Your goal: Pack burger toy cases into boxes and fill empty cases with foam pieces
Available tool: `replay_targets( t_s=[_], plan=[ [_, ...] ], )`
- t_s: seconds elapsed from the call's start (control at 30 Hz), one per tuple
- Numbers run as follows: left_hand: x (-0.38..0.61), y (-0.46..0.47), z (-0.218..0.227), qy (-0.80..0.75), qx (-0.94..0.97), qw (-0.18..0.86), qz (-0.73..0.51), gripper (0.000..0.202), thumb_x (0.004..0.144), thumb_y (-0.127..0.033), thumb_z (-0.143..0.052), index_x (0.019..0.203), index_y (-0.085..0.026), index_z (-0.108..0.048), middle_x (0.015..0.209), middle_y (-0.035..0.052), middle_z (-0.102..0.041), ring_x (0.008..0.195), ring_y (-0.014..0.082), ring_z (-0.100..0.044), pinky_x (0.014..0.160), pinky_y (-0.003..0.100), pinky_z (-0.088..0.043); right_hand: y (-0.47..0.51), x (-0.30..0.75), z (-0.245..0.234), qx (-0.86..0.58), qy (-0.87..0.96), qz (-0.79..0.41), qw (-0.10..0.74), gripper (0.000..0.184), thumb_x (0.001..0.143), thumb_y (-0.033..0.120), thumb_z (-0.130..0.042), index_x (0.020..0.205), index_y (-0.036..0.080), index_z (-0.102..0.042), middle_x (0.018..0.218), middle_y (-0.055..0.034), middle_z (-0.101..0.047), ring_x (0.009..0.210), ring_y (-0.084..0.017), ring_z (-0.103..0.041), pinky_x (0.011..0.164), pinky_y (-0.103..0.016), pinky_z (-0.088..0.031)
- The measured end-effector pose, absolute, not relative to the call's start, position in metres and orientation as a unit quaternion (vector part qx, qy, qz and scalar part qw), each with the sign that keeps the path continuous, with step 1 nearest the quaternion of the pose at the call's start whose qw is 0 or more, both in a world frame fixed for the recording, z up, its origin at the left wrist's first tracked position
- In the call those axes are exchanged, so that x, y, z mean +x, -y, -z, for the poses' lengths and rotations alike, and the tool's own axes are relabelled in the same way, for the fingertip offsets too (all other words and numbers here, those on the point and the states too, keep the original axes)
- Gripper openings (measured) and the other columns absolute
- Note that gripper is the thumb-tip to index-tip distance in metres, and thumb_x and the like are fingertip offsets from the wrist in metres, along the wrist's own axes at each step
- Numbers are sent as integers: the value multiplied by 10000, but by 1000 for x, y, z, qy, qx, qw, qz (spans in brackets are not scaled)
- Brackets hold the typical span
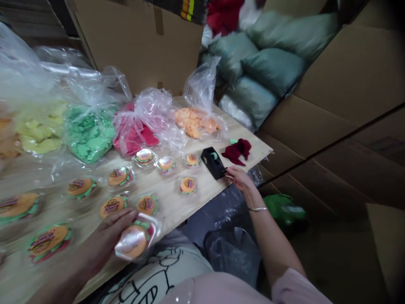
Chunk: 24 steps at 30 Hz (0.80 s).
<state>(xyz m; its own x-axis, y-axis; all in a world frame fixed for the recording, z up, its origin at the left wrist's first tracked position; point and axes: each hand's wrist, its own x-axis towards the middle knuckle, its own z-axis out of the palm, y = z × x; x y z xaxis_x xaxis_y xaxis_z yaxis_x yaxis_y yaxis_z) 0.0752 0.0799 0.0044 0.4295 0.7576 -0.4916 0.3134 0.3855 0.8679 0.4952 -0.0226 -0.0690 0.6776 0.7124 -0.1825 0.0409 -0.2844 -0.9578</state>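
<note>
My left hand (pixel 109 234) is closed around a clear plastic pack with an orange burger-shaped toy (pixel 135 240) at the near edge of the wooden table (pixel 177 207). My right hand (pixel 239 177) reaches to the black tape dispenser (pixel 213 162) at the table's right end, fingers pinched at its cutter end; what they hold is too small to see. Several packed burger toys (pixel 188 185) lie in rows across the table. A pile of dark red felt pieces (pixel 237 150) sits just beyond the dispenser.
Clear bags of yellow (pixel 39 131), green (pixel 90 133), red (pixel 134 135) and orange (pixel 196 122) felt pieces line the table's far side. Cardboard boxes (pixel 344 80) stand behind and to the right. Grey-green sacks (pixel 262 63) are stacked beyond. A green bag (pixel 283 209) lies on the floor.
</note>
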Motion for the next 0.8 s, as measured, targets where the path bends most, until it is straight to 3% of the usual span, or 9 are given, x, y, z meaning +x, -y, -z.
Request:
replay_targets(
  t_s=[0.2,0.4,0.5,0.63,0.7,0.8],
  plan=[
    [93,-89,-9,-459,524,714,-70,368,680,-536,-709,752,-175,-706,773,44,-699,727,199,-637,637,269,-495,30,479,89,-743,246,-250,569,416,627,603,-620,697,219,-478,672,-18,-578,713,-190,-578,708,-350,-495],
    [106,-77,-5,-418,534,732,-69,329,736,-488,-658,729,-160,-685,742,35,-658,703,180,-616,637,259,-462,32,447,89,-757,274,-198,558,294,689,477,-637,689,215,-502,649,4,-530,710,-184,-495,695,-321,-427],
    [105,-75,-7,-398,554,729,-60,310,745,-467,-636,734,-161,-688,765,34,-654,726,179,-600,659,264,-446,34,401,66,-694,364,-318,534,275,765,460,-636,727,199,-558,703,-11,-587,706,-172,-531,699,-307,-434],
    [104,-72,-10,-404,593,694,-59,305,722,-462,-626,695,-166,-695,713,19,-623,695,169,-554,641,259,-418,25,331,24,-510,517,-534,433,276,861,443,-593,748,194,-562,692,8,-560,653,-133,-513,637,-264,-408],
    [105,-69,-10,-408,593,691,-59,301,717,-468,-616,688,-178,-694,674,5,-606,650,159,-526,614,254,-398,15,308,10,-459,556,-580,380,273,870,440,-581,753,195,-550,659,31,-509,598,-109,-466,578,-242,-372],
    [105,-64,-10,-408,588,694,-77,271,719,-458,-613,660,-200,-672,657,-5,-600,634,158,-509,611,254,-387,2,294,0,-453,621,-557,314,217,888,356,-561,747,192,-543,638,46,-467,572,-91,-411,544,-225,-324]
  ],
)
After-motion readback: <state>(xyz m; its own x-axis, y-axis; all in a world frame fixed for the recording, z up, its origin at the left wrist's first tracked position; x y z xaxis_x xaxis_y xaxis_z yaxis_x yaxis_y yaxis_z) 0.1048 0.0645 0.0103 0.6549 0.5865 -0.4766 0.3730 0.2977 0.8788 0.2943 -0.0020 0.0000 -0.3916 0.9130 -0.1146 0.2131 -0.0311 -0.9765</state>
